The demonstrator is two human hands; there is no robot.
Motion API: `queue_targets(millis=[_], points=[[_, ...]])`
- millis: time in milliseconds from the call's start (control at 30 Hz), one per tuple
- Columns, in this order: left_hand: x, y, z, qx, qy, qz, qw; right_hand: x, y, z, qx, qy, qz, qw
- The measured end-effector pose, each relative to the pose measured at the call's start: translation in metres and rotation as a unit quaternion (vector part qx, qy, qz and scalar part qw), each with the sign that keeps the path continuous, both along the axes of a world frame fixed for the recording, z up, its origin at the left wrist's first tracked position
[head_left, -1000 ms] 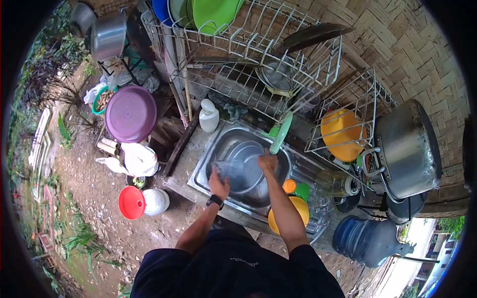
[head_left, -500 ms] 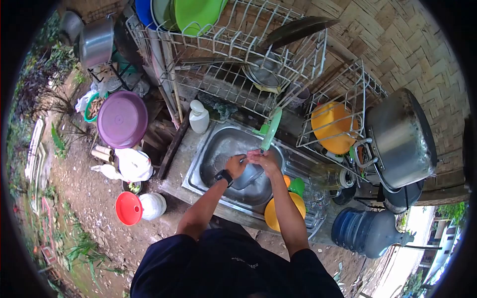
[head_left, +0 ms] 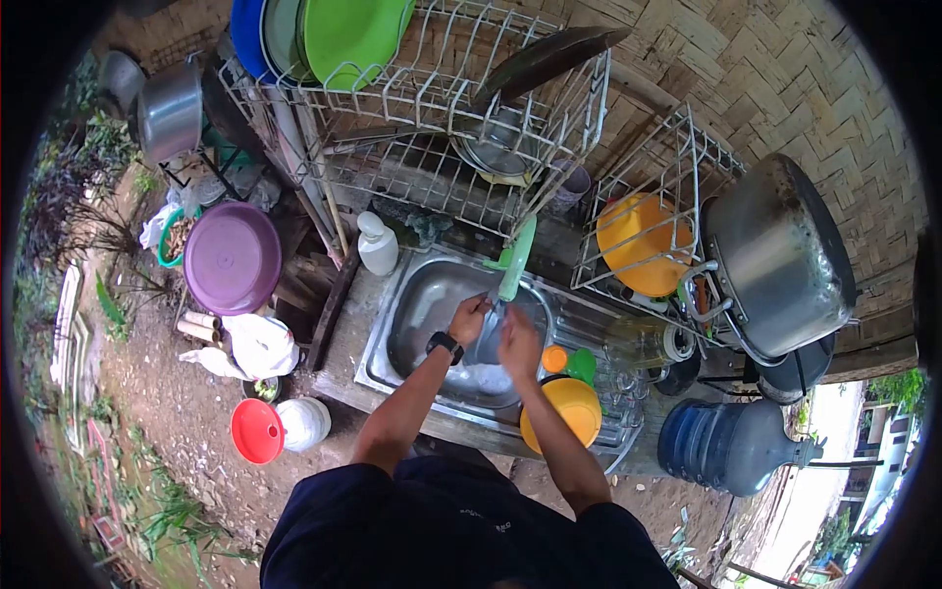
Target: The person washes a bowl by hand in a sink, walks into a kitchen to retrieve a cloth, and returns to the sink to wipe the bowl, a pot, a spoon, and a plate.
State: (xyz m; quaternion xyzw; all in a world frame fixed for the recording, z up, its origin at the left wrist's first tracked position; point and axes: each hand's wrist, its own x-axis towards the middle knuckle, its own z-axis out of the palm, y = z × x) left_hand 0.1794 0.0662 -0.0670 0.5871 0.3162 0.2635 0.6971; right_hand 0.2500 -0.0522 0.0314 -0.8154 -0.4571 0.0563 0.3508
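Observation:
My left hand (head_left: 470,320), with a dark watch at the wrist, is over the steel sink (head_left: 402,280). Its fingers are closed, and I cannot tell what they pinch. Just right of it, my right hand (head_left: 518,341) is raised over the basin with its fingers smeared by motion. A green tap spout (head_left: 517,260) points down right above both hands. Below and between them shows a grey-blue, shiny shape (head_left: 485,346), partly hidden by the hands. Whitish suds or water (head_left: 491,379) lie on the sink floor.
Beside the basin are a yellow bowl (head_left: 569,417), an orange cup (head_left: 554,359), a green cup (head_left: 582,365) and clear glasses (head_left: 623,388). A white pump bottle (head_left: 377,245) stands at the left corner. Behind are a wire dish rack (head_left: 412,167) and a large pot (head_left: 780,260).
My right hand has turned from palm-up under the spout to upright, a little lower and to the right. My left hand has shifted slightly upward. The whole view has shifted a little.

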Motion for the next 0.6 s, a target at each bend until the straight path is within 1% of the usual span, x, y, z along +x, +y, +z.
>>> queue_targets(millis=[67, 100, 167, 200, 233, 267, 300, 333, 400, 433, 500, 533, 600], points=[[-0.013, -0.01, 0.032, -0.118, 0.005, 0.02, 0.993, -0.04, -0.015, -0.002, 0.051, -0.149, 0.051, 0.986], [-0.02, -0.013, 0.043, -0.117, 0.017, 0.022, 0.993, -0.044, -0.015, -0.004, 0.039, -0.166, 0.044, 0.984], [-0.025, -0.021, 0.033, -0.112, 0.024, 0.041, 0.993, -0.048, -0.015, -0.008, 0.012, -0.197, 0.031, 0.98], [-0.029, -0.026, 0.028, -0.111, 0.03, 0.051, 0.992, -0.045, -0.012, -0.011, 0.017, -0.16, 0.022, 0.987], [-0.034, -0.027, 0.042, -0.122, 0.017, 0.017, 0.992, -0.035, -0.003, -0.013, 0.022, -0.121, 0.011, 0.992], [-0.036, -0.028, 0.045, -0.132, 0.004, 0.018, 0.991, -0.026, 0.004, -0.014, 0.028, -0.085, -0.002, 0.996], [-0.038, -0.029, 0.045, -0.141, -0.01, 0.019, 0.99, -0.024, 0.005, -0.012, 0.06, -0.088, 0.003, 0.994], [-0.038, -0.028, 0.045, -0.149, -0.024, 0.02, 0.988, -0.025, 0.006, -0.01, 0.07, -0.059, -0.005, 0.996], [-0.038, -0.031, 0.044, -0.11, -0.025, 0.045, 0.993, -0.026, 0.004, -0.007, 0.088, -0.002, -0.02, 0.996], [-0.037, -0.036, 0.042, -0.094, -0.026, 0.058, 0.994, -0.018, 0.006, -0.01, 0.078, 0.039, -0.046, 0.995], [-0.038, -0.037, 0.04, -0.107, 0.009, 0.053, 0.993, -0.002, 0.016, -0.015, 0.059, 0.124, -0.098, 0.986], [-0.041, -0.035, 0.041, -0.11, 0.028, 0.051, 0.992, -0.007, 0.014, -0.014, 0.075, 0.1, -0.056, 0.991], [-0.038, -0.034, 0.043, -0.113, -0.012, 0.052, 0.992, -0.012, 0.008, -0.01, 0.108, 0.041, 0.025, 0.993]])
